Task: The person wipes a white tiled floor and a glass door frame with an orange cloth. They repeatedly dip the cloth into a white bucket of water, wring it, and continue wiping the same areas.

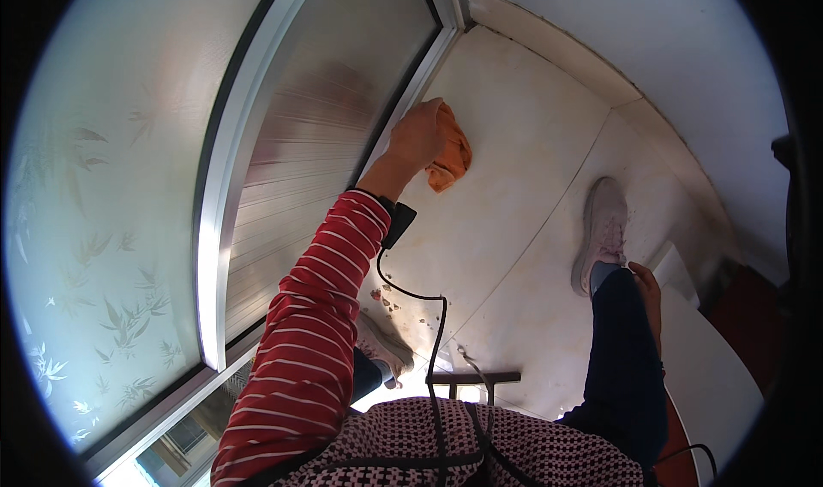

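My left hand [416, 136] is shut on a crumpled orange cloth [455, 156], low by the bottom frame of the door. A black device [398, 224] is strapped at that wrist, and a black cable [411, 292] runs from it back toward my body. The hand is close to the white metal door frame [440, 53]; whether the cloth touches the frame cannot be made out. Beside my right shin, my right hand [648, 287] is partly hidden behind the dark trouser leg [622, 345]. What its fingers do there is unclear.
A frosted glass panel [122, 185] with leaf patterns and a ribbed door panel [302, 185] stand at left. Small debris [386, 299] lies on the tiled floor [514, 133]. A tile skirting [559, 53] edges the wall. A dark metal bar [476, 378] is below me, a white curved surface [707, 365] at right.
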Motion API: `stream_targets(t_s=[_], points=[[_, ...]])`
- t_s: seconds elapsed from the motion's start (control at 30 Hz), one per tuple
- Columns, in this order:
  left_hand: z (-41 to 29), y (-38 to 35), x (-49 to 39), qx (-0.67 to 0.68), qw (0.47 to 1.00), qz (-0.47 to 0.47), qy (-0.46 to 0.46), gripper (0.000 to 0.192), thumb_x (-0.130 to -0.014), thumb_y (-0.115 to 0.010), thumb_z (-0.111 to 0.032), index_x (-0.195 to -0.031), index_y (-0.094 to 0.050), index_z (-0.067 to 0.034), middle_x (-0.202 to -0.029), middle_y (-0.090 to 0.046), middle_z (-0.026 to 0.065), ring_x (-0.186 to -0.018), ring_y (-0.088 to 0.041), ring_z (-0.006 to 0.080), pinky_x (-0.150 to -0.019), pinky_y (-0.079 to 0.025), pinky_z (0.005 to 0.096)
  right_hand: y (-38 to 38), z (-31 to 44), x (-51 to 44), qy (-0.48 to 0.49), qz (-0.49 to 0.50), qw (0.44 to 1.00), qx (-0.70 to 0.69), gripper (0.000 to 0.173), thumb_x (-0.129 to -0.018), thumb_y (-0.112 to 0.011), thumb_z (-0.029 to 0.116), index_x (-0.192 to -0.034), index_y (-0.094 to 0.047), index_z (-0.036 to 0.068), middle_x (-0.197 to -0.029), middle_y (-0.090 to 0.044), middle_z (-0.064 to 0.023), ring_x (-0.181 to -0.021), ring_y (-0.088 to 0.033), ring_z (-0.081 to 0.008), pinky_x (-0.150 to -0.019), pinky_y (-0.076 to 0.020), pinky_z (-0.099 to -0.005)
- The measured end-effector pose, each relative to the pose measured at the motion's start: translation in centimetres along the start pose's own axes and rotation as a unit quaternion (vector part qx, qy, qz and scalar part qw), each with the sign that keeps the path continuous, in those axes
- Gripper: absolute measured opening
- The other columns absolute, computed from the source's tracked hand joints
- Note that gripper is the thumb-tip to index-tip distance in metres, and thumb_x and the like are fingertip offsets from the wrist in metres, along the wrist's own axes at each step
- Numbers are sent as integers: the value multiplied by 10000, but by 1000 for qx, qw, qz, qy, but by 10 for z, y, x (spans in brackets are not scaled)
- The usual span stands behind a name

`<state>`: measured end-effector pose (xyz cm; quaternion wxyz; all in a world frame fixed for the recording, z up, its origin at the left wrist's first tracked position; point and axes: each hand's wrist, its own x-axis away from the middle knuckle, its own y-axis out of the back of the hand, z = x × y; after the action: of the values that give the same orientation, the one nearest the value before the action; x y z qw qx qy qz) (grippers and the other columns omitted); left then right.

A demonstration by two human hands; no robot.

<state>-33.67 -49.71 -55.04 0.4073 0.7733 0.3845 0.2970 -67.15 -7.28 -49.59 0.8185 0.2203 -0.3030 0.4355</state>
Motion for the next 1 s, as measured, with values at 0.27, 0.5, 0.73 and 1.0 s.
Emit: stream_targets(t_s=[0.27, 0.5, 0.73, 1.0], points=[[-2, -3, -98, -237, 971, 16, -31, 682, -918, -591, -153, -1534, -331, -20, -1432, -511, 207, -1302, -522, 363, -1027, -480, 498, -1, 6, -4, -26, -18, 999, 16, 337, -1047, -516, 164, -1333, -555, -11, -984, -679, -59, -896, -658, -117, -839, -537, -254], [-14, -8, -138, -222, 974, 13, -41, 764, -919, -660, -186, -1570, -286, -49, -1517, -446, 167, -1413, -415, 325, -1048, -485, 484, -19, 33, 5, -62, -19, 997, -33, 330, -1047, -488, 147, -1328, -548, -14, -955, -681, -83, -881, -677, -133, -810, -567, -264], [-26, -4, -125, -298, 951, 80, 24, 672, -903, -722, -231, -1463, -418, -17, -1477, -465, 161, -1352, -478, 310, -980, -529, 422, -31, 39, 11, -40, -44, 998, 37, 330, -1053, -462, 186, -1320, -572, 26, -1035, -667, -118, -906, -689, -170, -830, -585, -291], [11, 1, -34, -349, 930, 108, 30, 570, -906, -681, -194, -1391, -458, 6, -1362, -506, 160, -1236, -552, 286, -988, -481, 368, -28, 33, 8, -39, -26, 997, 64, 339, -1046, -462, 207, -1316, -588, 44, -1097, -665, -138, -936, -694, -194, -874, -588, -307]])
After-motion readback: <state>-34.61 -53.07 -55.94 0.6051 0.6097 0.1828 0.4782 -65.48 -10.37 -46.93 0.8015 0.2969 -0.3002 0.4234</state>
